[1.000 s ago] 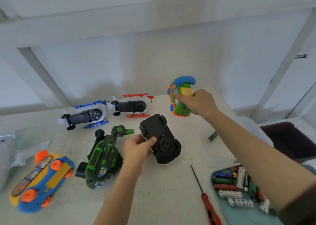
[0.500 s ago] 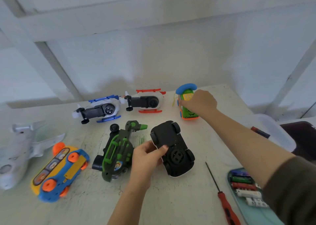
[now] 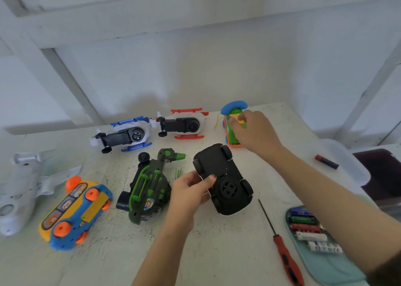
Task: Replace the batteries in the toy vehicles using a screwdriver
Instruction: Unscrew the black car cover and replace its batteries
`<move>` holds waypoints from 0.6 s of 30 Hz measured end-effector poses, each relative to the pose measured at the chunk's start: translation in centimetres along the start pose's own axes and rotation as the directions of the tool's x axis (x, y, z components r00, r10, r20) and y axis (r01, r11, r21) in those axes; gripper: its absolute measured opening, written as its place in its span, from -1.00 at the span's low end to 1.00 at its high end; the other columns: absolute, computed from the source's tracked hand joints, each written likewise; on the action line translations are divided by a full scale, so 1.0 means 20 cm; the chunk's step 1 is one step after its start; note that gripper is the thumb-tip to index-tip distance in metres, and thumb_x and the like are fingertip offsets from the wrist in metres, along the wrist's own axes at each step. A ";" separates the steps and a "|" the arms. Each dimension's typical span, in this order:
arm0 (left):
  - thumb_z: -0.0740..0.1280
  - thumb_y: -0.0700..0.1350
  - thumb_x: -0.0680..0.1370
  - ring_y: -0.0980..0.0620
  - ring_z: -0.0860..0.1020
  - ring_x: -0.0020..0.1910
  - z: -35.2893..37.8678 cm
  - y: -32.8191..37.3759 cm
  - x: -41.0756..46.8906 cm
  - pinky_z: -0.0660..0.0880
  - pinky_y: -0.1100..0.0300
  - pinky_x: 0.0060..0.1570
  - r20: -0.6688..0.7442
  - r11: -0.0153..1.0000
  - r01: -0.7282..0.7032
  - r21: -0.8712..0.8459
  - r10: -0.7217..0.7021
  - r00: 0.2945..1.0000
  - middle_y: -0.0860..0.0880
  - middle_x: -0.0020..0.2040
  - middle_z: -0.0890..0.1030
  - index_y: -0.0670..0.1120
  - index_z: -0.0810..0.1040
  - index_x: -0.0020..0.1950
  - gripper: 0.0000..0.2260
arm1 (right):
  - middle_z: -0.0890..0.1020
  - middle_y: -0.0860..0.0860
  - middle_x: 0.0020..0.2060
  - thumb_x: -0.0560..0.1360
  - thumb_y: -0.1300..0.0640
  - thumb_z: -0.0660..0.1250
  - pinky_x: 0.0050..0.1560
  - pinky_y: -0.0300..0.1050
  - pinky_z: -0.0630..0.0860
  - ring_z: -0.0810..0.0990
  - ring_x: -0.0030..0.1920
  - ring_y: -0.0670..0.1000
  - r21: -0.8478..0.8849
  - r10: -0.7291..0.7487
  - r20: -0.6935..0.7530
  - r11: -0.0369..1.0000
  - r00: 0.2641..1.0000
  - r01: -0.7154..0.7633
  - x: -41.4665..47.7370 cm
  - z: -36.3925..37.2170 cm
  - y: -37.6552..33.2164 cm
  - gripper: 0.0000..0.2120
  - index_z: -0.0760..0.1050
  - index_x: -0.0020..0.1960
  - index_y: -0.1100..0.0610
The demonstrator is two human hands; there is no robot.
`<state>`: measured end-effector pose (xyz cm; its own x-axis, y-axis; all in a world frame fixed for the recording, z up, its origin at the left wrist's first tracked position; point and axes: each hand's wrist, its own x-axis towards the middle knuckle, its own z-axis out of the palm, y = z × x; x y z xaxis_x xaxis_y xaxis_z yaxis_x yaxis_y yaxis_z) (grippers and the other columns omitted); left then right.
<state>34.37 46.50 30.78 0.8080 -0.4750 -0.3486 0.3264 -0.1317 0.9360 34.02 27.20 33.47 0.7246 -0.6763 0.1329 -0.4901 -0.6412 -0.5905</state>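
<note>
Head view: both hands hold toys.
Your left hand (image 3: 191,190) pinches the upturned black car (image 3: 225,172) by its side at centre; your right hand (image 3: 256,129) curls round the green toy (image 3: 232,136) behind it. Probably light, stiff, slick plastic: grip bodies, not wheels.

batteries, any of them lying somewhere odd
One red and blue battery lies alone on the white plastic lid at the right edge, apart from the other batteries lined up in the teal tray.
</note>
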 end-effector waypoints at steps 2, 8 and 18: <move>0.36 -0.27 0.54 -0.01 0.64 -0.17 0.00 0.02 0.00 0.60 0.22 -0.22 0.019 1.000 0.003 -0.021 -0.003 1.000 -0.11 -0.14 0.68 -0.12 0.64 -0.04 -0.91 | 0.45 0.10 0.07 0.58 -0.10 0.19 0.03 -0.11 0.31 0.43 0.10 0.11 0.021 -0.077 -0.080 0.997 0.994 0.078 -0.11 -0.05 -0.01 -0.62 0.46 0.22 0.16; 0.36 -0.22 0.55 -0.18 0.63 -0.01 -0.01 0.06 0.00 0.57 -0.05 0.10 0.034 0.997 0.024 -0.080 -0.021 0.999 -0.21 0.01 0.68 -0.19 0.63 0.04 -0.89 | 0.61 -0.06 0.03 0.45 -0.25 0.28 0.07 -0.12 0.52 0.59 0.01 -0.09 0.388 -0.047 0.441 0.910 0.896 -0.144 -0.37 -0.11 0.02 -0.52 0.45 0.27 -0.02; 0.40 -0.12 0.52 0.17 0.65 -0.15 0.05 -0.06 -0.11 0.49 0.39 -0.30 -0.053 0.997 -0.074 0.032 0.075 0.996 0.03 -0.08 0.68 0.12 0.48 0.17 -0.73 | 0.67 0.14 -0.09 0.52 -0.03 0.33 -0.03 0.05 0.61 0.67 -0.08 0.09 0.514 0.105 0.547 0.741 0.830 -0.432 -0.53 -0.01 0.10 -0.73 0.41 0.12 0.08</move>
<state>31.69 46.76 30.56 0.8551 -0.4369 -0.2792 0.2503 -0.1238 0.9602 25.18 33.02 31.09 0.8156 -0.4299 -0.3873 -0.4272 0.0040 -0.9041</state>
